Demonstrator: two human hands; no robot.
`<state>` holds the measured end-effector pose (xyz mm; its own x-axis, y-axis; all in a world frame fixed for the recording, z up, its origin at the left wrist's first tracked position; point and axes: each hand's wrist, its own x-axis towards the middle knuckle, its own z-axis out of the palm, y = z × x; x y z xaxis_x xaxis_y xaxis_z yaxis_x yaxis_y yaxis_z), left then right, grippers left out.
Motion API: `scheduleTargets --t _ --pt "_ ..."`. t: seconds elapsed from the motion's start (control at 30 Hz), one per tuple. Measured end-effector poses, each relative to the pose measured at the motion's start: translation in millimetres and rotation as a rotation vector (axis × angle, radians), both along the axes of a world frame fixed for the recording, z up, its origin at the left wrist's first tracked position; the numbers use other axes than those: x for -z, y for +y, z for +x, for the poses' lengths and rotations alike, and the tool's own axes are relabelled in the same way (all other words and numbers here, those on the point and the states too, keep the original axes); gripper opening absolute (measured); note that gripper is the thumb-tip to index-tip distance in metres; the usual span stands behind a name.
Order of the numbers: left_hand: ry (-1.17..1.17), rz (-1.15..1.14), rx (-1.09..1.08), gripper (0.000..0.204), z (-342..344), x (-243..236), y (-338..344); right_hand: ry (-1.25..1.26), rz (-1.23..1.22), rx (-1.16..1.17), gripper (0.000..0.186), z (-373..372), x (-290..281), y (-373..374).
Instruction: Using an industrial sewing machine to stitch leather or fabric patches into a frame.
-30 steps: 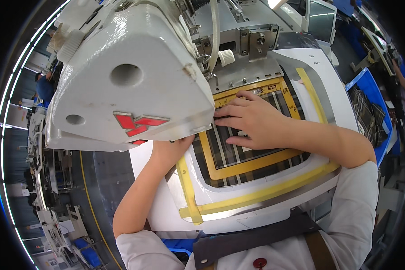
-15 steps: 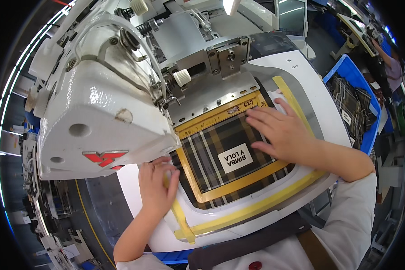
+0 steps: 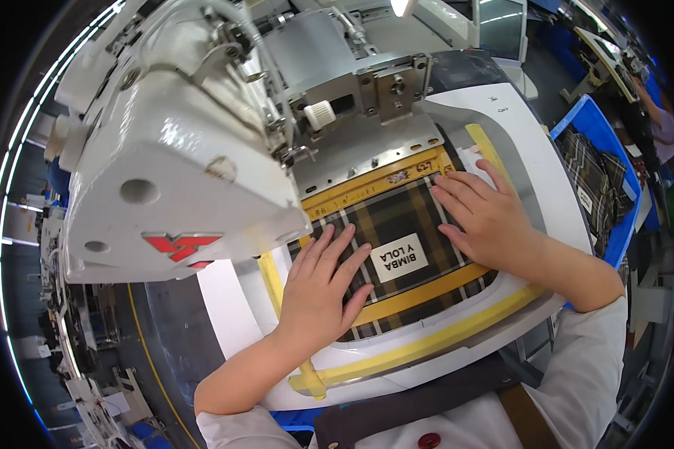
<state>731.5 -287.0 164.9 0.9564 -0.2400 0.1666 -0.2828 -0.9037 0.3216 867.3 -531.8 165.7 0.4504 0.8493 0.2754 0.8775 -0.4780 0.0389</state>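
Observation:
A dark plaid piece of fabric [image 3: 397, 213] with brown and white stripes lies in a yellow frame [image 3: 416, 293] under the sewing machine's metal clamp plate [image 3: 374, 161]. On the fabric sits a white label [image 3: 399, 258] with dark printing. My left hand [image 3: 318, 288] rests flat over the frame's left side, its spread fingertips on the plaid. My right hand [image 3: 483, 217] lies with fingers apart over the frame's right side, fingertips near the upper right corner. Neither hand grips anything. Parts of the frame are hidden under both hands.
The white sewing machine head [image 3: 180, 172] fills the upper left, close to my left hand. A white work plate [image 3: 535, 172] edged with yellow tape [image 3: 427, 346] surrounds the frame. At right stands a blue bin [image 3: 629, 217] of plaid pieces; a person works beyond it.
My left hand has moved right and up from the plate's left edge onto the plaid fabric. My right hand stays on the right side. The whole view has shifted slightly.

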Motion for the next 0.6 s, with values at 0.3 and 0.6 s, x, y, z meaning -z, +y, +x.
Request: scheduleTargets --t 0.3,0.6 --pt "-0.061 0.076 -0.071 0.049 -6.3 2.7 -2.2 0.004 0.053 0.001 0.042 -2.0 2.7 -0.5" --pt "-0.039 0.079 -0.089 0.048 -5.7 4.2 -3.8 0.012 0.072 -0.039 0.041 1.0 6.7 -1.1"
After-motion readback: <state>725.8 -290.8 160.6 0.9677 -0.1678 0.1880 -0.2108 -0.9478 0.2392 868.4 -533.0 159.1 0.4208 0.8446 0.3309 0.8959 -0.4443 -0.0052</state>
